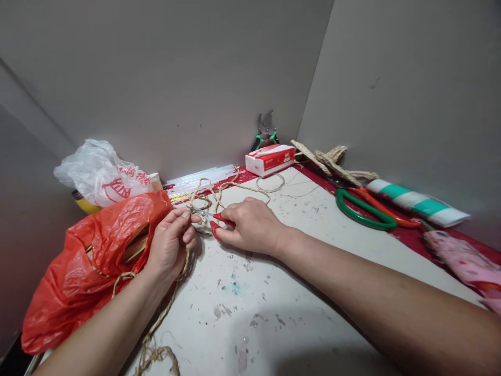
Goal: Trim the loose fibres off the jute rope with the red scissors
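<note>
Left hand (172, 243) pinches rough tan twine (213, 190); right hand (248, 225) grips small red-handled scissors (213, 219), blades at the strand (apparently uncut so far).

You've got the tan twine (178, 284) running slack from the bench's near edge up to your left hand, then looping beyond. The small red-handled scissors (213, 219) lie low, blades pointing left at the twine, probably slightly parted.
</note>
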`<action>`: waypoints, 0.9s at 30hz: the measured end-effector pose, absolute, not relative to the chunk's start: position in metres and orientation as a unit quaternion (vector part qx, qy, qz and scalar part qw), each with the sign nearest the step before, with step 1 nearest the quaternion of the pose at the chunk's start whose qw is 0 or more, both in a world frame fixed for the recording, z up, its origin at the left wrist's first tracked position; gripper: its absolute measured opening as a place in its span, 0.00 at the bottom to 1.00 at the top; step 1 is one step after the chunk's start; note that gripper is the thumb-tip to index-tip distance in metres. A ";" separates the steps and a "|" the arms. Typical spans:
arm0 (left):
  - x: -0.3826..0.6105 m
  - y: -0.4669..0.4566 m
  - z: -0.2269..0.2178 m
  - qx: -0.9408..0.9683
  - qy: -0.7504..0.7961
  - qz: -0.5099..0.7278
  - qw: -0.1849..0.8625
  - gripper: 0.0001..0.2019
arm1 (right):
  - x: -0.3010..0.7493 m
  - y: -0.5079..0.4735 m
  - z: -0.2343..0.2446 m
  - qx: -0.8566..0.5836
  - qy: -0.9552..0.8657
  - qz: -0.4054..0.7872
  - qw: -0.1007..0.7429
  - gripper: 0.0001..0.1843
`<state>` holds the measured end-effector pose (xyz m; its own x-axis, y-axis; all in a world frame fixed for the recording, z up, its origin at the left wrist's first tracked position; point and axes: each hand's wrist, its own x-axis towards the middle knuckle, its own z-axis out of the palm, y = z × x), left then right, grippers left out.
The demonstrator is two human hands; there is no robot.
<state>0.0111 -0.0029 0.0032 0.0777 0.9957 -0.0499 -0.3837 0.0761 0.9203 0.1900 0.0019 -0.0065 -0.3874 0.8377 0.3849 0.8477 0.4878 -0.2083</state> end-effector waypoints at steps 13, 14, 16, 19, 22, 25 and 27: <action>0.009 0.000 -0.001 0.381 0.387 0.542 0.641 0.13 | 0.189 0.004 -0.006 -0.506 -0.842 -0.029 0.185 0.18; 0.009 0.000 0.000 0.381 0.387 0.542 0.642 0.13 | 0.189 0.004 -0.006 -0.506 -0.841 -0.026 0.187 0.18; 0.009 0.000 0.000 0.381 0.386 0.543 0.641 0.13 | 0.189 0.004 -0.007 -0.505 -0.841 -0.023 0.191 0.18; 0.009 -0.001 0.000 0.383 0.386 0.543 0.640 0.13 | 0.189 0.003 -0.008 -0.511 -0.837 -0.018 0.196 0.18; 0.010 -0.001 0.001 0.387 0.388 0.543 0.637 0.13 | 0.187 0.002 -0.008 -0.516 -0.830 -0.019 0.210 0.18; 0.010 -0.002 0.000 0.391 0.390 0.539 0.636 0.13 | 0.186 0.001 -0.008 -0.518 -0.825 -0.027 0.224 0.17; 0.010 -0.002 0.000 0.393 0.392 0.534 0.638 0.13 | 0.187 0.000 -0.007 -0.520 -0.823 -0.030 0.225 0.18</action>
<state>0.0096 -0.0019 -0.0005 0.1230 0.9891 -0.0804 -0.3741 0.1213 0.9194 0.1865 0.0001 -0.0074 -0.3577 0.8431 0.4015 0.8703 0.4569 -0.1841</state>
